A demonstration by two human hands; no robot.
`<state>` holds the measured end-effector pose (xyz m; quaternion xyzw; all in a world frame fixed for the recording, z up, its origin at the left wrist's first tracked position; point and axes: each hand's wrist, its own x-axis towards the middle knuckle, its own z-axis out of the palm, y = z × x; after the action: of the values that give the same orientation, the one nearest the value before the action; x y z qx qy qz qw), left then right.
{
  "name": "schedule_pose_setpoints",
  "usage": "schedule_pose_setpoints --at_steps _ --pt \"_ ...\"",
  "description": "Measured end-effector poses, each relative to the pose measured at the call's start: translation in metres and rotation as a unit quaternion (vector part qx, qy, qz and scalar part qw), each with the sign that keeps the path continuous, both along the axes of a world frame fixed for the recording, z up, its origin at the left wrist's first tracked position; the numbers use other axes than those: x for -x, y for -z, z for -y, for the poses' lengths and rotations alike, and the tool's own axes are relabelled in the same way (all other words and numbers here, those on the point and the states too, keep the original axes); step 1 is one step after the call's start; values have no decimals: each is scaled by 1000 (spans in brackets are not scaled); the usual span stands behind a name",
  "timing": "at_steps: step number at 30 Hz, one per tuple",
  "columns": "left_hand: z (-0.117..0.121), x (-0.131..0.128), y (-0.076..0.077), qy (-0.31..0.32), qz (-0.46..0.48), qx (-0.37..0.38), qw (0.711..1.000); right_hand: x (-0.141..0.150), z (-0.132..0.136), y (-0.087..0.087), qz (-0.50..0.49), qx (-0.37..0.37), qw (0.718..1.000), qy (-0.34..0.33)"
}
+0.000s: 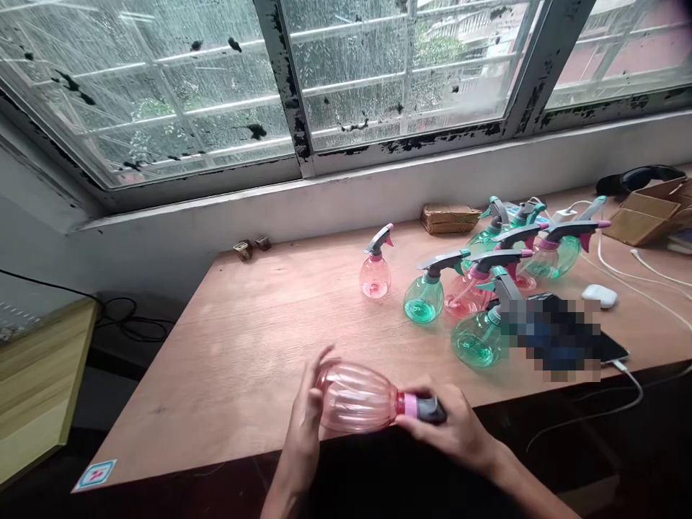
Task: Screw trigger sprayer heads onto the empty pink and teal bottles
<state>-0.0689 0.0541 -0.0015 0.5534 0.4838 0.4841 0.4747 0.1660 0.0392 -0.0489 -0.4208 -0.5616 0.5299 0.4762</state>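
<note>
A pink see-through spray bottle lies sideways in the air at the table's front edge, its base to the left and its pink collar and dark head to the right. My right hand is closed around the collar and spray head, hiding part of the head. At the base end is my left hand, fingers stretched out and apart; whether its palm touches the base I cannot tell. Beyond them on the table stand another pink spray bottle and a green one, both upright.
Several more green and pink spray bottles crowd the right side. Near them lie a phone on a white cable, a white earphone case, a wrapped brown packet and an open cardboard box. A window runs behind the wooden table.
</note>
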Motion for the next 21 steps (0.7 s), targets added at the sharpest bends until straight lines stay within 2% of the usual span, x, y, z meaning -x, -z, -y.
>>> schedule_pose_setpoints --at_steps 1,2,4,6,8,10,11,13,15,16,18,19,21 --pt "-1 -3 -2 12 -10 20 1000 1 2 0 39 -39 998 2" --pt "0 -7 -3 9 -28 20 999 3 3 0 51 -46 998 4" --pt "3 -14 -5 -42 -64 -34 996 9 4 -3 -10 31 999 -3" --pt "10 -20 -5 -104 -71 -108 986 16 3 -7 -110 137 984 -29" --pt "16 -23 -6 -131 -44 -160 977 21 3 -11 -165 178 969 -57" --pt "19 -21 -8 -135 7 -160 978 21 4 -13 -146 139 978 -47" --pt "19 -19 -9 -130 34 -139 981 19 5 -14 -114 91 989 -27" --pt "17 -14 -12 -91 89 -53 990 12 8 -16 -17 -50 999 13" --pt "15 -10 -14 -35 141 52 988 4 9 -18 79 -197 977 20" --pt "14 -10 -14 -18 166 88 982 2 9 -19 107 -247 963 18" --pt "14 -13 -13 -29 200 102 974 0 8 -21 119 -263 957 25" --pt "14 -16 -12 -51 203 81 975 1 7 -21 108 -232 966 35" --pt "17 -24 -10 -96 184 21 978 5 6 -17 59 -114 991 45"
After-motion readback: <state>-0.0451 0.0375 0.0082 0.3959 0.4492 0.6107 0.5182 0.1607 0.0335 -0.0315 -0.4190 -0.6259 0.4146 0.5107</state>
